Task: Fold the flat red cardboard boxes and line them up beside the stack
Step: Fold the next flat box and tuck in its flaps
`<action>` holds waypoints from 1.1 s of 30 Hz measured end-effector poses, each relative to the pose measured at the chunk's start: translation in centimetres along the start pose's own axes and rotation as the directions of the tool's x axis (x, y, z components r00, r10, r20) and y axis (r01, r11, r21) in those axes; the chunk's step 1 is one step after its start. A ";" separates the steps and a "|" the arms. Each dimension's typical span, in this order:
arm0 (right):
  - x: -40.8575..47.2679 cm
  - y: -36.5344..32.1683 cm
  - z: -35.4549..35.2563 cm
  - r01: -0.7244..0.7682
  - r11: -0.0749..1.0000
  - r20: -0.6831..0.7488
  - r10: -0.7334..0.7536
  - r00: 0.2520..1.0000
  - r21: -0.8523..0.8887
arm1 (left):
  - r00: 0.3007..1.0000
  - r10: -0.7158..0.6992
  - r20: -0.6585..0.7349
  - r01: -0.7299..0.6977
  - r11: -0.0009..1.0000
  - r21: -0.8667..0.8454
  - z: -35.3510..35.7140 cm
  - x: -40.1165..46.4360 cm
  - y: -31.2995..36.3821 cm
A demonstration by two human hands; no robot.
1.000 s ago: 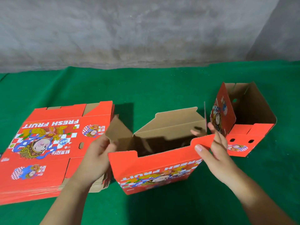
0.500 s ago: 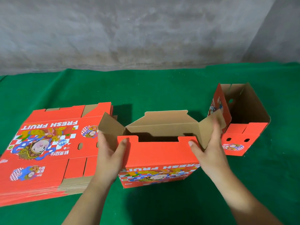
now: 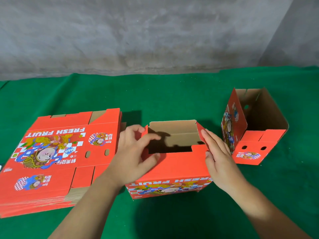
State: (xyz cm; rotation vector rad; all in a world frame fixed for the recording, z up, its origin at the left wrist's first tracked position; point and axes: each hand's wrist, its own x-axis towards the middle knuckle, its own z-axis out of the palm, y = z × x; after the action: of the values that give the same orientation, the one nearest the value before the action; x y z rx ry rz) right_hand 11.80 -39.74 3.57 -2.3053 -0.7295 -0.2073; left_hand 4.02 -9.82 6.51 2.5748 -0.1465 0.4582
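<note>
Half-folded red box (image 3: 172, 163) standing open-topped about mid-cloth, toward the near edge of the green cloth (image 3: 172, 97). Left hand (image 3: 133, 152) curled round its left end flap, thumb on the front panel; right hand (image 3: 219, 157) flat with straight fingers pressing the right end flap inward. Stack of flat boxes (image 3: 57, 157) just beside on the left. Finished box (image 3: 253, 128) near on the right, apart. Grey wall (image 3: 155, 31) beyond the far edge.

Two folded red boxes stand here: one near the centre (image 3: 172, 166), one at right (image 3: 255, 142). One stack of flat boxes (image 3: 57, 157) lies left. Two hands show, left (image 3: 134, 152) and right (image 3: 219, 159).
</note>
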 end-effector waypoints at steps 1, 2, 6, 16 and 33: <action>0.0 0.0 0.0 -0.002 1.000 0.001 0.002 1.000 -0.001 | 1.000 0.002 0.027 -0.003 1.000 0.026 0.1 0.8 -0.1; 0.0 0.1 -0.1 -0.002 1.000 0.001 0.002 1.000 0.000 | 0.998 -0.020 0.063 0.019 1.000 0.015 0.1 1.7 -0.3; -0.2 0.2 -0.4 0.053 0.998 0.045 -0.051 0.998 -0.045 | 0.960 -0.231 0.161 0.250 0.961 -0.114 0.6 4.8 -2.0; 0.0 0.1 0.5 -0.066 0.985 0.151 0.091 0.984 -0.159 | 0.995 0.096 -0.032 -0.101 0.970 -0.220 1.2 2.7 -3.2; 3.6 -2.2 1.2 -0.278 0.917 0.184 0.337 0.923 -0.285 | 0.948 -0.127 0.293 0.031 0.950 0.312 2.5 4.0 -1.7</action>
State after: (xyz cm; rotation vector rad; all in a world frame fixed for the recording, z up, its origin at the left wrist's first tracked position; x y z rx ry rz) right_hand 13.54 -36.00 5.14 -2.6846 -0.4547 0.1235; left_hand 8.79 -9.64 5.08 2.9312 -0.0843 0.0411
